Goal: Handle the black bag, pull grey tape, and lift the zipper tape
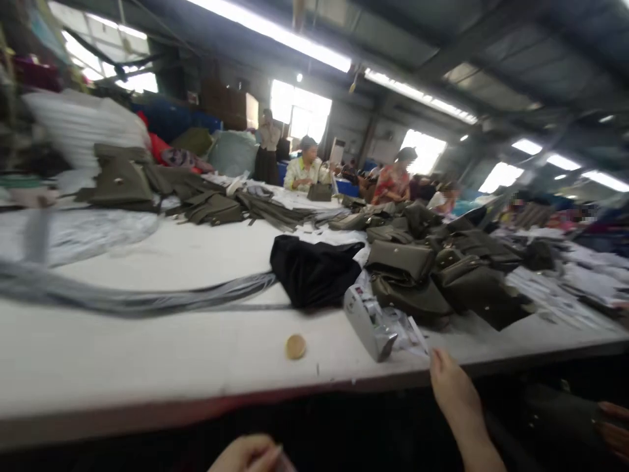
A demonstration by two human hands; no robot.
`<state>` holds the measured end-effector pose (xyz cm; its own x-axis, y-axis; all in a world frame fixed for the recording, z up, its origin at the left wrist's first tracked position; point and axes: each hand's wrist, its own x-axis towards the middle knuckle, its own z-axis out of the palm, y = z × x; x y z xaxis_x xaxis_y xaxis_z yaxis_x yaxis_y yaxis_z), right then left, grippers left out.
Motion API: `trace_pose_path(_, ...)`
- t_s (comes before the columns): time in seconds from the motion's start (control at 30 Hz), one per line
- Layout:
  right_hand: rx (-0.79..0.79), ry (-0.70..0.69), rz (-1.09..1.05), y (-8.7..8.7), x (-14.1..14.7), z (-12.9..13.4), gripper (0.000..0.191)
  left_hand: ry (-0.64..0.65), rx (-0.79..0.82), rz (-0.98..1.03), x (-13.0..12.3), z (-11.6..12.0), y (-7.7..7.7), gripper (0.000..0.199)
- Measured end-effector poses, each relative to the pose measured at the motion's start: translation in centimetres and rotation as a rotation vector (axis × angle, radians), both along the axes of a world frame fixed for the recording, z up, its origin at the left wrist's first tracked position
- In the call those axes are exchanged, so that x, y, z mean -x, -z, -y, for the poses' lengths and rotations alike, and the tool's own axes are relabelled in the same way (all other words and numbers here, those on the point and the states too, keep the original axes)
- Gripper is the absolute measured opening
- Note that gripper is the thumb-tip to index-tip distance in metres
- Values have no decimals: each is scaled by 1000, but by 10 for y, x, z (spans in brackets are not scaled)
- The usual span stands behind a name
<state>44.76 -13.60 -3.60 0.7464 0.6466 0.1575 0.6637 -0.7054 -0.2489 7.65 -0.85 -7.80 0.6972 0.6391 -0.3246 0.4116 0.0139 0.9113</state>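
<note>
My right hand (pixel 457 396) reaches up from below to the front edge of the white table (pixel 147 367). Its fingers are stretched out and hold nothing, and the fingertips sit just below some clear plastic packets (pixel 400 328) and a small grey device (pixel 366 321). My left hand (pixel 250 453) shows only partly at the bottom edge. It is curled, with a thin pale strip at its fingers; the blur hides whether it grips it. A small round tan disc (pixel 295 346) lies on the table between the two hands.
A black cloth bundle (pixel 314 269) and a heap of olive-green bags (pixel 432 275) lie behind the packets. A long grey band (pixel 147 298) runs across the table from the left. Fingers of another hand (pixel 614 426) show at the right edge. Other people work at the far end.
</note>
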Motion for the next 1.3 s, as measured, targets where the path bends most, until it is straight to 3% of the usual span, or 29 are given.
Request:
trace_pose_path(0.07, -193, -321, -187, -15, 63, 7, 34, -44, -23, -42, 23, 18, -6, 50)
trace_pose_path(0.1, -180, -504, -323, -23, 94, 10, 34, -29, 2, -66, 29, 23, -10, 47)
trace_pose_path(0.2, 32, -872, -556, -46, 169, 14, 35, -51, 108, -67, 35, 23, -17, 42)
trace_pose_path(0.3, 236, -1001, -564, -58, 210, 8, 30, -79, 151, -21, 41, 21, -20, 43)
trace_pose_path(0.43, 343, -1014, -416, -60, 242, -12, 23, -68, 107, -14, 52, 24, -25, 44)
trace_pose_path(0.63, 295, -1054, -333, -43, 277, -37, 20, -90, 32, -26, 63, 29, -20, 38)
trace_pose_path(0.77, 283, -1053, -682, -37, 263, -43, 14, -89, -56, 32, 71, 29, -21, 33)
trace_pose_path(0.87, 164, -1007, -941, -30, 250, -44, 17, -41, -194, 123, 75, 30, -31, 29)
trace_pose_path(1.03, -54, -809, -1154, 3, 250, -47, 27, 20, -333, 239, 72, 37, -41, 28)
trace_pose_path(1.17, 1, -624, -1336, 30, 256, -47, 54, 4, -357, 291, 71, 40, -39, 24)
trace_pose_path(1.23, 38, -607, -1455, 36, 260, -45, 55, 0, -351, 310, 71, 40, -38, 22)
trace_pose_path(1.3, -29, -624, -1455, 38, 265, -42, 46, -13, -342, 294, 72, 40, -39, 22)
